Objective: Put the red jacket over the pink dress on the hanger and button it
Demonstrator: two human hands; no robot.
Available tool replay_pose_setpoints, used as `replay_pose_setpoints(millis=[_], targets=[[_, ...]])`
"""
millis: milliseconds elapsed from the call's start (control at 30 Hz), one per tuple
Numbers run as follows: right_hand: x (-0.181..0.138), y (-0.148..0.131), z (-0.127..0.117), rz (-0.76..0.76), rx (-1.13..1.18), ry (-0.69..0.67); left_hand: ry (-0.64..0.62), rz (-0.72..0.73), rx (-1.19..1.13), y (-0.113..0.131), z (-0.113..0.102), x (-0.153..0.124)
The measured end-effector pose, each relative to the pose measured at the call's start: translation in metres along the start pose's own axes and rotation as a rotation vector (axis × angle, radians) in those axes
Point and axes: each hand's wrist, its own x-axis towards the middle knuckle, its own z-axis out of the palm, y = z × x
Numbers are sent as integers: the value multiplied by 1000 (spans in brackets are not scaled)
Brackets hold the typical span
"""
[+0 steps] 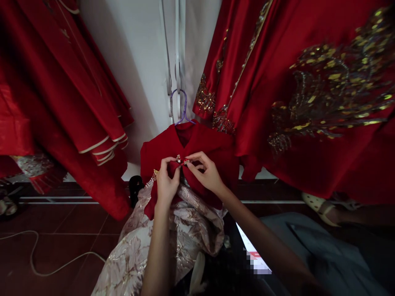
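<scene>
A small red cape (pixel 212 150) hangs on a purple hanger (pixel 184 107) over a pale gold floral brocade skirt (pixel 135 255). Both my hands meet at its front opening, just below the collar. My left hand (pixel 166 179) pinches the left edge beside a small pearl and gold clasp (pixel 179 159). My right hand (pixel 205 170) pinches the right edge, fingertips touching the same clasp. Both hands are closed on fabric and clasp.
Red garments with cream trim (pixel 77 94) hang at the left. A large red gown with gold sequin embroidery (pixel 324 90) hangs at the right. A white wall with a metal rail (pixel 173 49) lies behind. A white cable (pixel 33 255) runs across dark red floor tiles.
</scene>
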Motion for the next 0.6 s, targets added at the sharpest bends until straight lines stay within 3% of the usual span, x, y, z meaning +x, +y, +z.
replay_pose_setpoints(millis=[267,467,600], targets=[[6,-3,-1,-58,-122,-19,-102,98,156,10,-5,9],[5,0,-5,1,-132,36,-345,223,330,26,-21,24],[2,3,-3,22,-90,76,-410,242,396,30,-26,32]])
